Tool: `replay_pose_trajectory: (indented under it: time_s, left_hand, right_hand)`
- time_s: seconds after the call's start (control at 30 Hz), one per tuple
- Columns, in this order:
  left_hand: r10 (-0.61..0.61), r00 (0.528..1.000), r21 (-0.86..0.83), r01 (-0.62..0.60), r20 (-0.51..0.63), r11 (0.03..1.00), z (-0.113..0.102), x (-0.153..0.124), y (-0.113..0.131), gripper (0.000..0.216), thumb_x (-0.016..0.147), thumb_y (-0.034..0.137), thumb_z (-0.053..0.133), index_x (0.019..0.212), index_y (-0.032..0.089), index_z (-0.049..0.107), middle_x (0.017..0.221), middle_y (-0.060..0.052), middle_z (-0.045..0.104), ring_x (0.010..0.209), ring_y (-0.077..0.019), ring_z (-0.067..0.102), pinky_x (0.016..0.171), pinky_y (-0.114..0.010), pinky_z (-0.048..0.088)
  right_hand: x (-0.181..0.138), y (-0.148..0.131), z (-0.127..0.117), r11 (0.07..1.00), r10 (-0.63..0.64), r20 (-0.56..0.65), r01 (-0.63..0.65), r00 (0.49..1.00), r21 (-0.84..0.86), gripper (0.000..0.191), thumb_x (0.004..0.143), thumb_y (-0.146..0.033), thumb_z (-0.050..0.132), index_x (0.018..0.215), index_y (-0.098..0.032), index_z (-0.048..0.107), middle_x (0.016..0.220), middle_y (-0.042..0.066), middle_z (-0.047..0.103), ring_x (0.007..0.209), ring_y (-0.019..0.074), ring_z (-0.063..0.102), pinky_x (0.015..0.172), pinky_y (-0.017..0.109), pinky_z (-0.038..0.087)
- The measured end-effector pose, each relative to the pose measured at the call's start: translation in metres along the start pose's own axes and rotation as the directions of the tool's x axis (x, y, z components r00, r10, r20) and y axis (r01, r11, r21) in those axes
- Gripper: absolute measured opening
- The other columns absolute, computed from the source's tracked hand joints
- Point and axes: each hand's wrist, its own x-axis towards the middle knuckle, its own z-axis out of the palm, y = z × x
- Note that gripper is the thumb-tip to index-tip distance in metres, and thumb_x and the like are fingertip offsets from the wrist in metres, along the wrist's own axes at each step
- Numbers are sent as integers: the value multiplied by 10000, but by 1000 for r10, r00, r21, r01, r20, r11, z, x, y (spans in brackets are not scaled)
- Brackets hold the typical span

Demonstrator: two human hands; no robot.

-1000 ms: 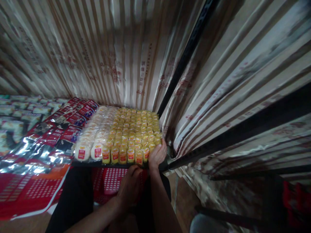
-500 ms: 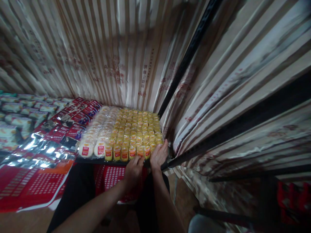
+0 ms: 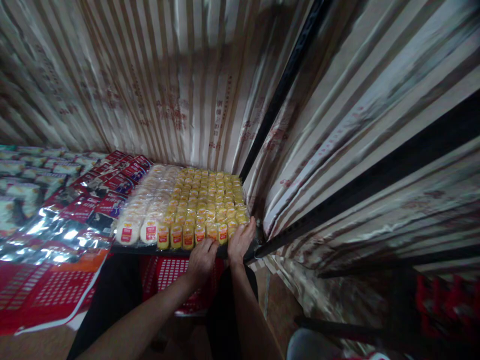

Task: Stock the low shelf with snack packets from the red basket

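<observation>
So, yellow packs [image 3: 206, 200] fill the shelf [image 3: 142, 251] right up to its near edge.
Left hand [image 3: 202, 260] curls against the front row, can't tell if it's gripping; right hand [image 3: 240, 242] lies spread flat on the corner ones. Striped sheeting [image 3: 168, 100] hangs behind.

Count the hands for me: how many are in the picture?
2. The left hand touches the front row of the yellow packs; the right hand lies on their front right corner. No other hand shows.
</observation>
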Motion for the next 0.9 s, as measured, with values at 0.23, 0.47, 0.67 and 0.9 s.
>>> replay_pose_trajectory:
  time_s: [0.23, 0.47, 0.67, 0.9]
  left_hand:
    - [76, 995, 71, -72, -59, 995, -11, 1, 0, 252, 917, 164, 387, 1033, 155, 611, 906, -74, 637, 809, -194, 572, 705, -307, 500]
    - [32, 992, 13, -31, -126, 999, -19, -14, 1, 217, 905, 150, 433, 1007, 156, 624, 934, -73, 635, 865, -189, 572, 755, -303, 508]
    - [-199, 972, -28, 197, -128, 980, -32, -35, -8, 200, 887, 118, 440, 942, 163, 628, 909, -61, 625, 849, -178, 578, 763, -308, 516]
    - [-264, 956, -27, 262, -125, 965, -44, -32, -36, 142, 884, 161, 475, 927, 166, 611, 905, -64, 612, 865, -190, 563, 787, -322, 503]
  right_hand:
    - [-12, 11, -5, 999, -27, -20, 26, 999, -31, 595, 932, -411, 200, 1396, -50, 293, 1402, 242, 380, 1324, 286, 340, 1052, 493, 299]
    - [-33, 12, -14, 992, -104, -20, 102, 994, -74, 569, 940, -380, 245, 1408, -58, 269, 1427, 252, 328, 1347, 299, 294, 1048, 525, 290]
    - [-64, 2, -25, 981, -182, -37, 179, 983, -76, 520, 928, -367, 325, 1358, -76, 357, 1358, 255, 401, 1294, 317, 355, 1001, 534, 326]
    - [-95, -4, -26, 940, -339, 88, 341, 937, -8, 303, 915, -291, 397, 1061, -106, 588, 978, 143, 586, 990, 221, 510, 874, 396, 413]
